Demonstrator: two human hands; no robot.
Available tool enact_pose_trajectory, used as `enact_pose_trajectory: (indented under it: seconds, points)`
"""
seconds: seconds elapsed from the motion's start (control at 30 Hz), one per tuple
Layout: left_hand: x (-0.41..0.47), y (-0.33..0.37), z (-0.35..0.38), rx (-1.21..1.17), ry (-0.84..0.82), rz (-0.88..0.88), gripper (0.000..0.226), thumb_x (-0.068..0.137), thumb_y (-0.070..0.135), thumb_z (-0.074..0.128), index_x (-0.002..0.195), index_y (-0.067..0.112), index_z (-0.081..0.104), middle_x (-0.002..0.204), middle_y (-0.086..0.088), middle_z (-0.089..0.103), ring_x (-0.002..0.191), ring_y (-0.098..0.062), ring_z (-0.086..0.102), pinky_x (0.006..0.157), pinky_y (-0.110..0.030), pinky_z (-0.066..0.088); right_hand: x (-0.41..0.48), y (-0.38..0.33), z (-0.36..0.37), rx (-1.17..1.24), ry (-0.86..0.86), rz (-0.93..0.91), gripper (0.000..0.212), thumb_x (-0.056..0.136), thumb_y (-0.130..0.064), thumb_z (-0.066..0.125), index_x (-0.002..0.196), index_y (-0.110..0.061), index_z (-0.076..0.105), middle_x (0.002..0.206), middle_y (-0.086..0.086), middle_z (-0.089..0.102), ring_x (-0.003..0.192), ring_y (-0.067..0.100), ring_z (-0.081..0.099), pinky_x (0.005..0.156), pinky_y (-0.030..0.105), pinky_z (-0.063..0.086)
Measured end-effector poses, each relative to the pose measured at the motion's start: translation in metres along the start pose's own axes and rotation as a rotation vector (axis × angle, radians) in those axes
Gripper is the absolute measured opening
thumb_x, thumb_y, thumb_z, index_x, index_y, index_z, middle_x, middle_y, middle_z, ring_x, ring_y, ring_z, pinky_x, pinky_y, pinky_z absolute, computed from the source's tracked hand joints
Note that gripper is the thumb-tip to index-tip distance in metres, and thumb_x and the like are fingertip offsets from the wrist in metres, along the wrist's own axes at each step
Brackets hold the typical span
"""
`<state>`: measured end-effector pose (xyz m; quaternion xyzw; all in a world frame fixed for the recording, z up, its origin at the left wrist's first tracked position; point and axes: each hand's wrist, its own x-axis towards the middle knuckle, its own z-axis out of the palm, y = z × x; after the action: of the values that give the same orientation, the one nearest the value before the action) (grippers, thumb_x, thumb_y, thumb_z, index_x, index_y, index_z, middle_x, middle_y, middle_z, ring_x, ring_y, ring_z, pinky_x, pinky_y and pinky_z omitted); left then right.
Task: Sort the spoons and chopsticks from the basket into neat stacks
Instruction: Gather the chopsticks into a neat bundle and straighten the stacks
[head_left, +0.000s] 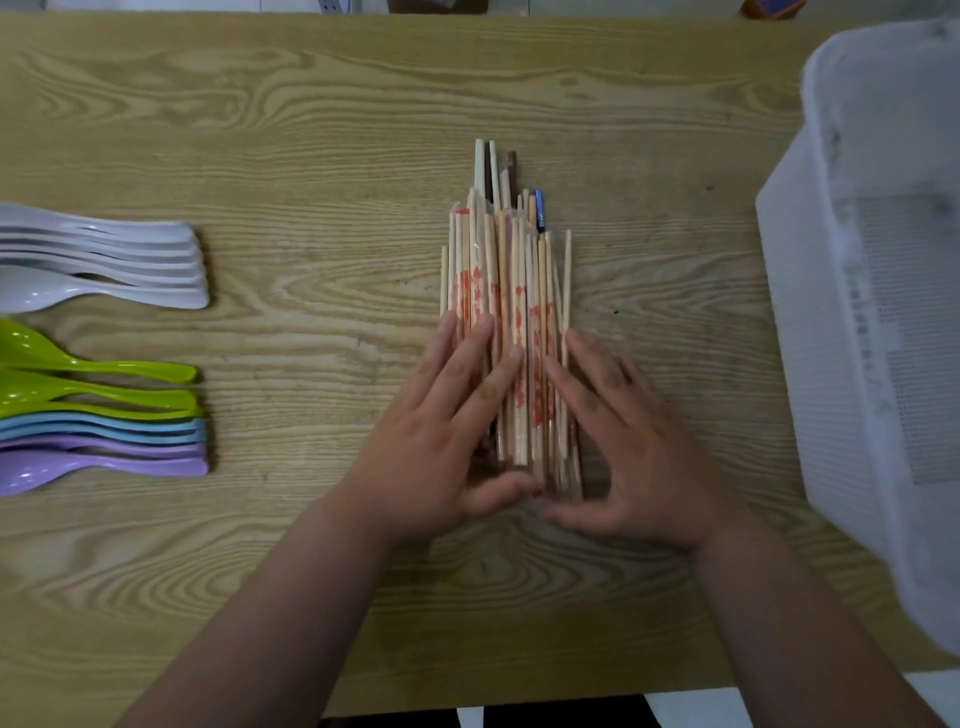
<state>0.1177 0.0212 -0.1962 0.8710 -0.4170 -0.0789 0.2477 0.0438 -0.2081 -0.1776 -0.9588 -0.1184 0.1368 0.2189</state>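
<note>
Wooden chopsticks (511, 270) — near ends hidden — pressed between flat left hand (447, 431) and right hand (639, 447) (fingers straight).

The single view comes from a wide-angle camera on the person's head, looking almost straight down onto the wooden table (311, 130) from close above. It faces away from the person: both forearms (291, 597) enter from the near edge, and the table's far edge runs along the top. The chopsticks (511, 291) lie near the centre, the spoons (104, 338) are cut by the left border, and the white basket (883, 260), blurred and bulged, fills the right side
</note>
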Motion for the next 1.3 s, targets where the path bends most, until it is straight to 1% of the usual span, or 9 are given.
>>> enact_pose_trajectory:
  seconds: [0.07,0.13,0.4,0.57,0.7,0.9,1.03,1.17,1.3]
  points:
    - [-0.005,-0.002,0.002,0.044,-0.059,0.029,0.109,0.081,0.078,0.057,0.156,0.006,0.026,0.164,-0.023,0.011,0.153,-0.043,0.004,0.118,-0.062,0.024,-0.007,0.005,0.002,-0.103,-0.113,-0.025,0.126,0.069,-0.094,0.046,0.161,-0.025,-0.006,0.168,-0.001,-0.016,0.155,0.018,-0.013,0.125,0.043,-0.002]
    - [-0.004,-0.003,0.002,0.091,-0.089,0.04,0.117,0.074,0.083,0.06,0.158,0.009,0.024,0.165,-0.023,0.01,0.153,-0.041,0.005,0.118,-0.061,0.026,-0.008,0.012,0.006,-0.162,-0.127,-0.039,0.13,0.067,-0.096,0.044,0.161,-0.021,-0.006,0.169,0.001,-0.013,0.155,0.017,-0.011,0.124,0.039,-0.004]
    - [0.004,-0.006,0.006,0.104,-0.005,0.016,0.103,0.081,0.076,0.061,0.155,0.009,0.034,0.163,-0.022,0.019,0.153,-0.037,0.014,0.117,-0.056,0.032,0.005,0.023,0.01,-0.083,0.124,-0.09,0.108,0.077,-0.079,0.054,0.156,-0.009,0.031,0.165,0.011,0.025,0.152,0.023,0.024,0.122,0.05,0.025]
    - [-0.002,-0.01,-0.004,0.088,-0.073,0.052,0.121,0.072,0.08,0.066,0.158,0.007,0.022,0.165,-0.022,0.009,0.154,-0.039,0.005,0.119,-0.058,0.026,0.005,0.015,0.01,-0.1,0.014,-0.034,0.115,0.073,-0.09,0.047,0.161,-0.03,0.004,0.169,0.006,0.002,0.156,0.023,0.0,0.125,0.047,0.009]
    - [-0.015,-0.02,-0.011,0.097,-0.095,0.034,0.127,0.067,0.079,0.071,0.159,0.009,0.019,0.166,-0.02,0.007,0.154,-0.036,0.008,0.119,-0.056,0.028,0.006,0.011,0.011,-0.107,0.054,-0.01,0.112,0.074,-0.085,0.053,0.161,-0.03,0.009,0.169,0.008,0.007,0.156,0.022,0.004,0.126,0.045,0.008]
    - [-0.017,-0.038,-0.013,0.049,-0.05,0.033,0.105,0.079,0.071,0.064,0.155,0.006,0.031,0.165,-0.017,0.019,0.152,-0.029,0.023,0.119,-0.046,0.032,0.007,0.014,0.015,-0.102,0.095,-0.02,0.106,0.077,-0.082,0.052,0.161,-0.026,0.017,0.168,0.009,0.014,0.156,0.024,0.01,0.126,0.045,0.011]
    - [-0.005,-0.038,-0.011,-0.024,-0.005,0.003,0.101,0.079,0.055,0.074,0.154,0.002,0.033,0.165,-0.015,0.021,0.152,-0.027,0.024,0.112,-0.053,0.041,0.012,0.015,0.016,-0.095,0.131,-0.034,0.106,0.077,-0.078,0.056,0.159,-0.022,0.022,0.166,0.012,0.019,0.154,0.026,0.017,0.125,0.048,0.016]
    - [0.002,-0.028,-0.011,-0.027,-0.071,0.052,0.107,0.078,0.061,0.072,0.156,0.002,0.027,0.165,-0.019,0.014,0.154,-0.034,0.009,0.118,-0.058,0.029,0.015,0.015,0.015,-0.08,0.14,-0.013,0.108,0.076,-0.082,0.053,0.16,-0.022,0.021,0.166,0.01,0.018,0.154,0.023,0.015,0.125,0.046,0.014]
    - [-0.005,-0.027,-0.018,-0.02,-0.142,0.055,0.118,0.069,0.058,0.08,0.159,0.011,0.02,0.168,-0.012,0.004,0.156,-0.028,-0.001,0.121,-0.048,0.018,0.014,0.015,0.016,-0.074,0.131,-0.018,0.111,0.075,-0.085,0.052,0.16,-0.024,0.016,0.167,0.008,0.015,0.155,0.022,0.013,0.125,0.046,0.013]
